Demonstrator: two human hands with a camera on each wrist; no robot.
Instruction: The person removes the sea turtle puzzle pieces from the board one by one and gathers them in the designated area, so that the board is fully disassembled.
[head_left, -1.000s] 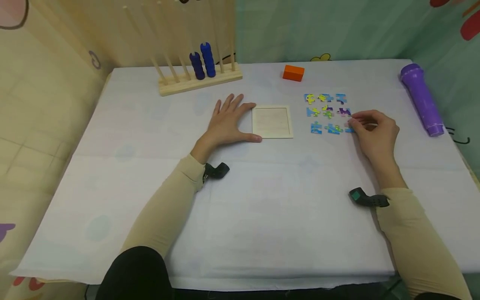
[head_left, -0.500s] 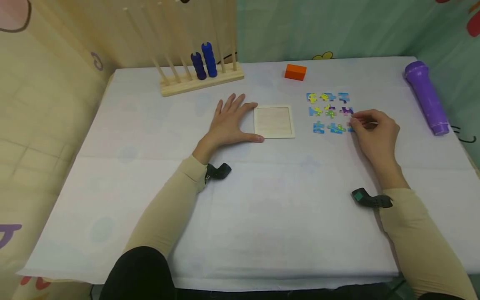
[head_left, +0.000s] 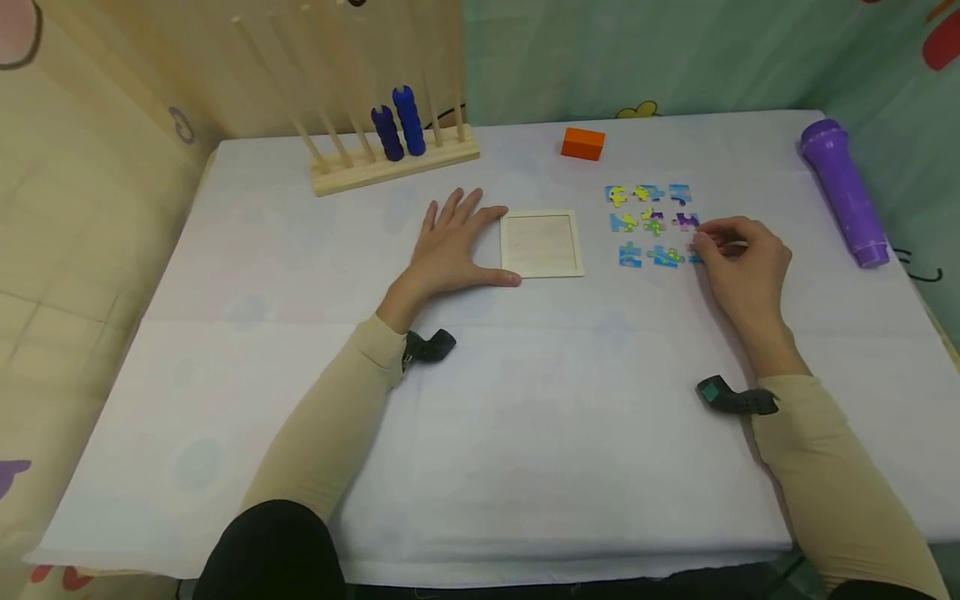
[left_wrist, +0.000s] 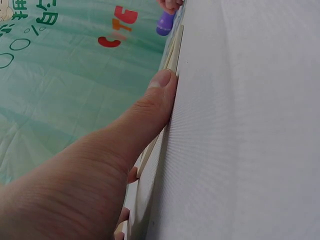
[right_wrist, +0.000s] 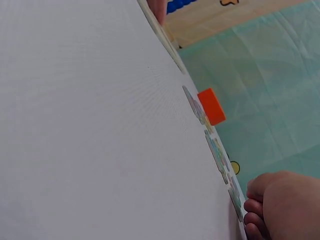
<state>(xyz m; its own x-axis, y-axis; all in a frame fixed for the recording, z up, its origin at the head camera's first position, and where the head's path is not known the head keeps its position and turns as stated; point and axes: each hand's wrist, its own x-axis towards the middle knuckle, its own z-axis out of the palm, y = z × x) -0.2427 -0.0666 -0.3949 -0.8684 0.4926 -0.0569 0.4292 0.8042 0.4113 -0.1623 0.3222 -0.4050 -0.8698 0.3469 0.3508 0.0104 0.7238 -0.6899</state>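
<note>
My left hand [head_left: 444,250] is spread flat at the left side of a shallow wooden puzzle frame [head_left: 580,246]. Its index fingertip touches the top left corner and its thumb lies along the bottom left corner. The thumb [left_wrist: 145,105] also shows against the frame's edge in the left wrist view. Several small puzzle pieces [head_left: 653,225] lie in rows right of the frame. My right hand [head_left: 748,262] has curled fingers at the right end of these rows. Its thumb and index fingertips overlap the lower right puzzle piece [head_left: 694,257], partly hiding it; I cannot tell whether they pinch it.
A wooden bead stand [head_left: 397,168] with blue beads stands at the back left. An orange block [head_left: 582,144] sits at the back, and a purple flashlight [head_left: 845,196] lies along the right side. White cloth [head_left: 555,433] covers the table.
Both hands, the frame and the pieces keep their places. Only the head view shifts slightly.
</note>
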